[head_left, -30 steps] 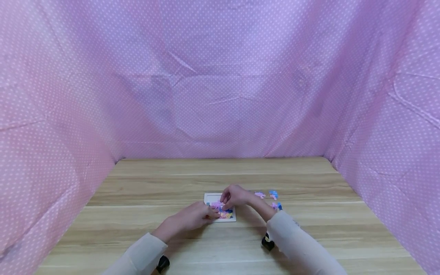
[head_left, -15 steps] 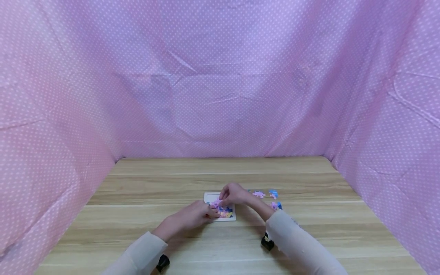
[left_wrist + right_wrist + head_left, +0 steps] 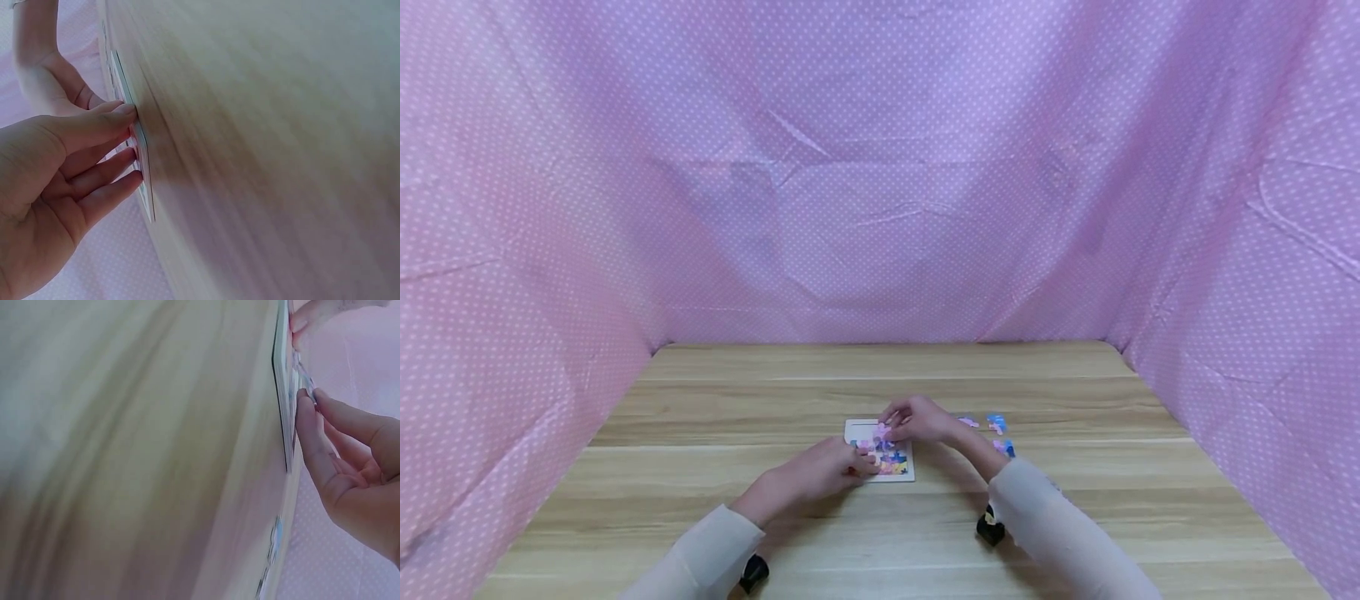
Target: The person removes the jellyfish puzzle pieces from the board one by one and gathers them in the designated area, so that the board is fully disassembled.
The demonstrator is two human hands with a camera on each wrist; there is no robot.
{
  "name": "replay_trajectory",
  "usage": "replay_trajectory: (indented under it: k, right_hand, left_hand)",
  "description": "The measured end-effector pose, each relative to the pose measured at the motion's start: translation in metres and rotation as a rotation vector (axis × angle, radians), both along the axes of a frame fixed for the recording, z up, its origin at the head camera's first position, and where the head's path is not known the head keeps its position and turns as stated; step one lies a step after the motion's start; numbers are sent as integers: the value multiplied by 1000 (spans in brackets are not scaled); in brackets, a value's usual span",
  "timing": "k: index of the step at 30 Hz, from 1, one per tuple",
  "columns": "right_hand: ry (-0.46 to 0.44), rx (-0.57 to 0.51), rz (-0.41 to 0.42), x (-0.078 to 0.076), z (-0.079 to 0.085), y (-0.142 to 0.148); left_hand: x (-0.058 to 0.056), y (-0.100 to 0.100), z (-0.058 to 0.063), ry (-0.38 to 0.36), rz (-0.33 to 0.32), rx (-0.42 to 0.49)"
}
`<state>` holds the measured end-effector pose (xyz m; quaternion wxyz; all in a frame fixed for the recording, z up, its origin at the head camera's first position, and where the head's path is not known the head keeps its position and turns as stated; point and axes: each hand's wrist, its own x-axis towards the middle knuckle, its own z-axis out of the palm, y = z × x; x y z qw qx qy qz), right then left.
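A white-framed jigsaw puzzle [image 3: 907,477] lies flat on the table, with pink, blue and yellow pieces in its lower part and bare white board along its far side. My right hand [image 3: 917,419] is over its right side. Between thumb and fingertip it pinches a pink-purple puzzle piece [image 3: 882,432], which in the right wrist view appears as a thin piece [image 3: 306,374] tilted up from the board. My left hand [image 3: 826,467] rests its fingertips on the puzzle's left side, and in the left wrist view its fingers [image 3: 111,187] are fairly straight against the board. Fingers hide part of the picture.
Loose puzzle pieces lie right of the frame, among them a blue-pink piece [image 3: 997,423] and a blue-purple piece [image 3: 1004,448]. The right forearm passes close beside them. The wooden table [image 3: 737,400] ends at a pink dotted cloth [image 3: 880,250] behind and at both sides.
The pinched puzzle piece has been lifted and tilted up, showing more of its face. My right hand has shifted slightly right and away. The left hand has stayed nearly still.
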<state>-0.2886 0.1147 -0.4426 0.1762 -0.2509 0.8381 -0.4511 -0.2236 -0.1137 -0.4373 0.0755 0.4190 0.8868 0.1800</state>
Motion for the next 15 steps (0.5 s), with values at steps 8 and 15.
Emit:
replay_trajectory:
  k: [8, 15]
  right_hand:
    - [-42, -60, -26, -3, 0, 32]
    - [-13, 15, -106, -1, 6, 66]
  left_hand:
    - [4, 2, 2, 46, -6, -42]
    - [4, 2, 1, 32, -4, -31]
